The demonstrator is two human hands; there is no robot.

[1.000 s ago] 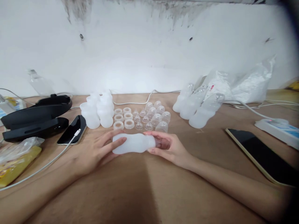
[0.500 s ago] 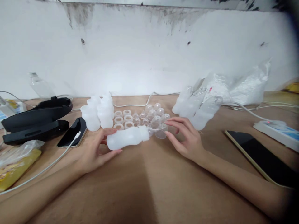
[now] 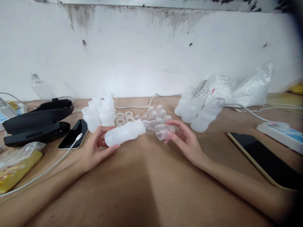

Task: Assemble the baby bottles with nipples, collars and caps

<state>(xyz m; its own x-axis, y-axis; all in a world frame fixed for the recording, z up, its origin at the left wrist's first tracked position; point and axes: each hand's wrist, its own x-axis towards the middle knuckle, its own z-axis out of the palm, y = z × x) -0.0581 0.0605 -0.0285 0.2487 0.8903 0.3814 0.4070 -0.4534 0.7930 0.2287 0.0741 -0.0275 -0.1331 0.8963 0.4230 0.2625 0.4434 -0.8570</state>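
My left hand (image 3: 100,143) is closed around the base of a frosted white baby bottle (image 3: 124,132), tilted with its top to the right. A clear nipple (image 3: 148,124) sticks out of the bottle's collar. In my right hand (image 3: 186,138) is a clear dome-shaped bottle cap (image 3: 163,130), its wide mouth facing the bottle, a short gap apart. Behind them stand more clear caps (image 3: 151,110), a few loose nipples (image 3: 137,116) and white collar rings (image 3: 120,121), partly hidden by the held bottle.
Several uncapped frosted bottles (image 3: 107,112) stand at the back left. Capped bottles (image 3: 204,115) stand back right, before plastic bags (image 3: 252,88). Phones (image 3: 260,157) (image 3: 73,134), a black case (image 3: 38,118), a yellow packet (image 3: 20,165) and a power strip (image 3: 281,134) lie at the sides.
My right hand has picked up a clear cap from the front of the group and turned its mouth toward the bottle. The held bottle has shifted slightly left, its top tilting up.
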